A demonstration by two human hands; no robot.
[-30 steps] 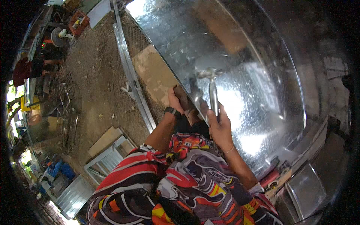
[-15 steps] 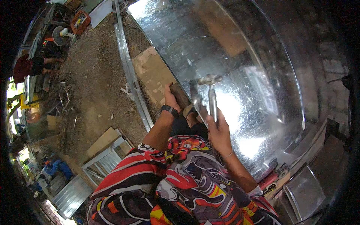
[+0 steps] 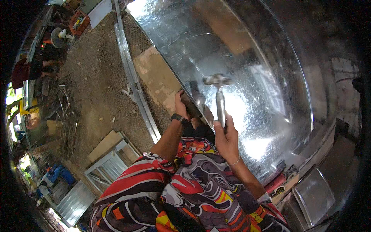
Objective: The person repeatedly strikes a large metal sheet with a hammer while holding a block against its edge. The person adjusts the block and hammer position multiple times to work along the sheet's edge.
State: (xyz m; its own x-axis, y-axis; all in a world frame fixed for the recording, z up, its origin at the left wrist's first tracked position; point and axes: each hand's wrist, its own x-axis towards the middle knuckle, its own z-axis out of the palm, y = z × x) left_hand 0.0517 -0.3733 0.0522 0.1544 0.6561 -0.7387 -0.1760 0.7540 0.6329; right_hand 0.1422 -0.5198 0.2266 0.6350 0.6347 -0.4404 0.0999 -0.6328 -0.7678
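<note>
My right hand [image 3: 227, 141] is wrapped round the handle of a metal hammer [image 3: 220, 104], its head blurred over a big shiny metal sheet [image 3: 255, 104]. The sheet stretches away in front of me and mirrors the hammer and hand. My left hand [image 3: 181, 106], with a dark watch at the wrist, is at the sheet's near left edge. It grips a dark block [image 3: 190, 105] pressed along that edge; some of its fingers are hidden behind the block.
Left of the sheet are a tan board [image 3: 154, 73] and a long metal channel [image 3: 131, 73] on the dirt ground. A metal frame [image 3: 110, 162] lies at lower left, a fan [image 3: 60, 37] stands far left. Another person [image 3: 29, 71] is at the left rim. A red tool [image 3: 276, 181] sits lower right.
My left hand has shifted slightly right and down along the sheet's edge. The hammer stays over nearly the same spot, its head a little lower in view.
</note>
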